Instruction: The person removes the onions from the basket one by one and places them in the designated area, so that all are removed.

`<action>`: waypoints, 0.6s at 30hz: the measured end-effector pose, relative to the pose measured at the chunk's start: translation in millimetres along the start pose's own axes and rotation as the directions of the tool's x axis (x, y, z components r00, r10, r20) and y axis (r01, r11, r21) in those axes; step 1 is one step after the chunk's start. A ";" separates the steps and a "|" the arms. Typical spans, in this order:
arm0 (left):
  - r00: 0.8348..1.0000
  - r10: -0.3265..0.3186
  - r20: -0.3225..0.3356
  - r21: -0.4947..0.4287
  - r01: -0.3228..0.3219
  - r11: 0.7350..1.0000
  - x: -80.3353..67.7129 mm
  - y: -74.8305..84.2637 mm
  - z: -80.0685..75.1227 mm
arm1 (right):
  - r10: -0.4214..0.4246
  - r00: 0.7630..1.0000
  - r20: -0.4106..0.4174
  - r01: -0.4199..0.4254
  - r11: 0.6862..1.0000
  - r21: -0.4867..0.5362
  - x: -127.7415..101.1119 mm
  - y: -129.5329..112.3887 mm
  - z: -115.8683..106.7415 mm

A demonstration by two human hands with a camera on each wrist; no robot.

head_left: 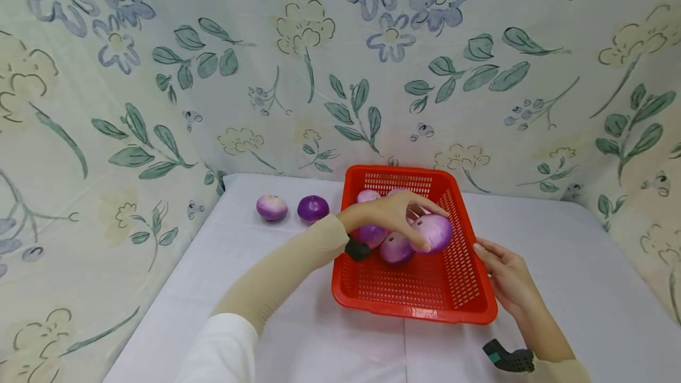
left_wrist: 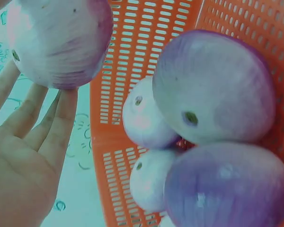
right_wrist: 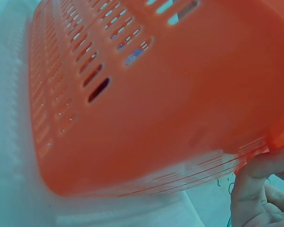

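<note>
My left hand (head_left: 392,213) holds a purple-and-white onion (head_left: 435,233) over the red plastic basket (head_left: 415,311), fingers and thumb curled round its sides. In the left wrist view the same onion (left_wrist: 61,40) sits in the fingertips, above the basket's rim. Several more onions (head_left: 396,248) lie together in the back and left part of the basket, some partly hidden by the left hand. At the basket's right rim, my right hand (head_left: 505,270) grips the edge; the right wrist view shows its bent fingers (right_wrist: 258,184) at the rim.
Two onions stand on the white-covered table (head_left: 298,336) left of the basket: a paler one (head_left: 272,208) and a dark purple one (head_left: 313,209). A floral cloth (head_left: 298,75) hangs behind the table and along both sides.
</note>
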State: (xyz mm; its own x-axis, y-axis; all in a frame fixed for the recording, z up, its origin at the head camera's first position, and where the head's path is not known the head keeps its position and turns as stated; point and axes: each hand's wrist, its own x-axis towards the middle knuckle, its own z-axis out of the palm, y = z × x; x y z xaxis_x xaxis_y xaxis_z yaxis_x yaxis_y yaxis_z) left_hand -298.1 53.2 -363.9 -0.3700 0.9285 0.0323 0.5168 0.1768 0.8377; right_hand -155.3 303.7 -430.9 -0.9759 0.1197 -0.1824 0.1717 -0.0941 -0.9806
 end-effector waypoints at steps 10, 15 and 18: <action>0.995 -0.010 -0.103 -0.003 0.009 1.000 -27.1 -1.9 -18.1 | 0.006 1.000 -0.007 -0.006 1.000 -0.010 -0.8 2.2 0.1; 0.988 -0.018 -0.153 0.001 0.018 1.000 -43.5 -2.6 -26.9 | -0.002 1.000 -0.001 0.002 1.000 -0.001 -1.1 2.2 0.0; 0.986 -0.007 -0.164 -0.005 0.006 1.000 -53.3 -2.8 -32.3 | -0.017 1.000 0.005 0.017 1.000 0.022 -1.3 1.6 -0.3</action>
State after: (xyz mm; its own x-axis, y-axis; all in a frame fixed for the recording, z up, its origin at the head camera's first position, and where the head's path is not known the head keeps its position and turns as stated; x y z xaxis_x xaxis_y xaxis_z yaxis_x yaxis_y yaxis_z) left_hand -304.7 -7.3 -350.4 -0.4955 0.8609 0.1155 0.5105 0.1811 0.8406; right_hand -153.7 303.8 -432.2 -0.9794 0.1165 -0.1651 0.1520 -0.1134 -0.9819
